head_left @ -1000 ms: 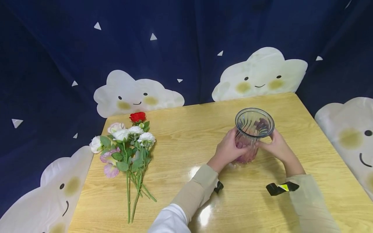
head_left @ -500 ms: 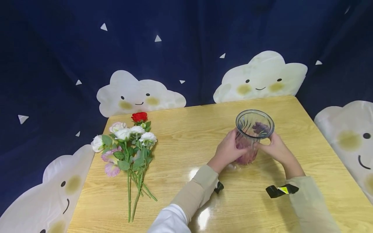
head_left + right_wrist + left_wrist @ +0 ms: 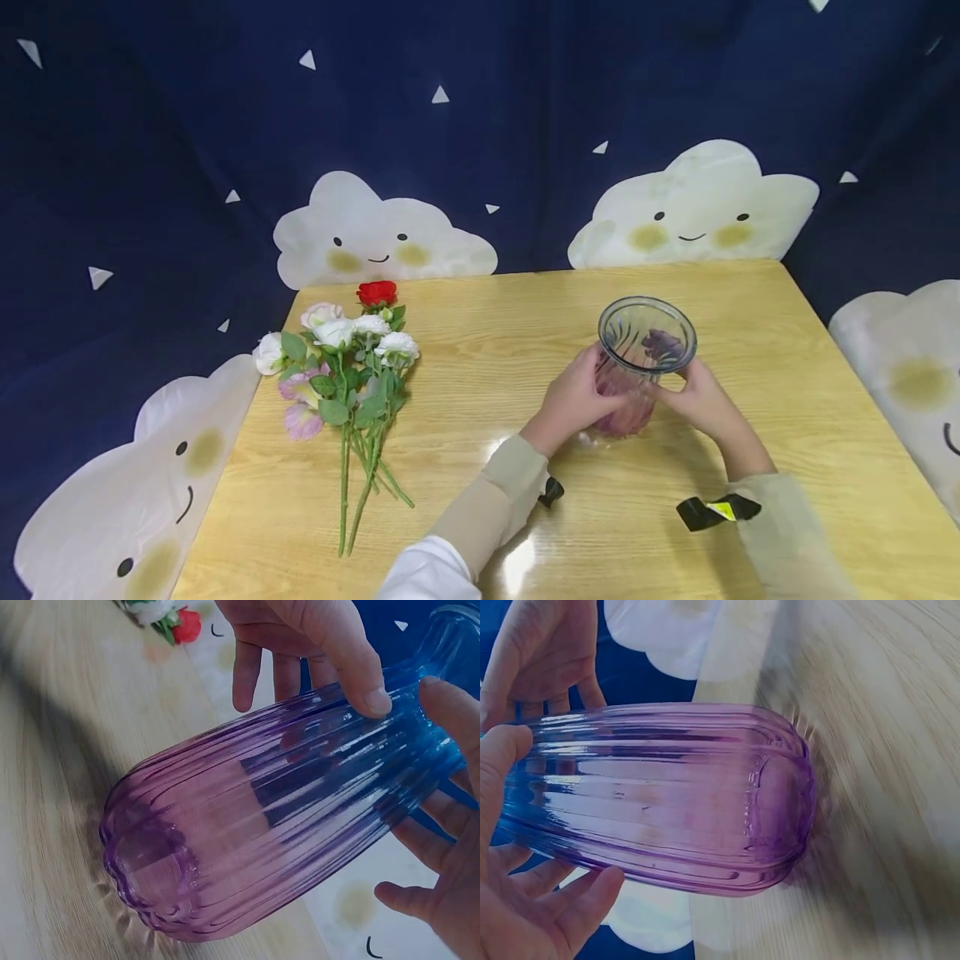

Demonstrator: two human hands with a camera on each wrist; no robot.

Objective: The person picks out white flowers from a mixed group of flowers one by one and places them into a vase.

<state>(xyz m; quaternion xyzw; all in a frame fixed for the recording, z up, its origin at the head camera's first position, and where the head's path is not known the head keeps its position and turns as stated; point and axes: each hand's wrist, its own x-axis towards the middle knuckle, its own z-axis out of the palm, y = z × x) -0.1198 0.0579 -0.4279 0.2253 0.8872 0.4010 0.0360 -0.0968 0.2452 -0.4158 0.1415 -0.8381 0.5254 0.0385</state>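
Held a tall, ribbed, blue-to-purple glass vase [image 3: 622,383] mouth upward over a pale wooden table [image 3: 495,358], unclear whether touching it. Clamped the vase between left hand [image 3: 572,398] and right hand [image 3: 705,404], with thumbs and fingers curled round opposite sides. Saw red, white and pink flowers [image 3: 336,333] on green stems lying well left of the vase, and dark blue cloth [image 3: 517,125] with white clouds [image 3: 693,196] behind.

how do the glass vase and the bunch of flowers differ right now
The glass vase is held roughly upright, while the bunch of flowers lies on the table. The left hand and right hand grip the vase; neither touches the flowers. The vase is see-through, blue to purple; the flowers are opaque, mostly white and green. Both show some pinkish purple.
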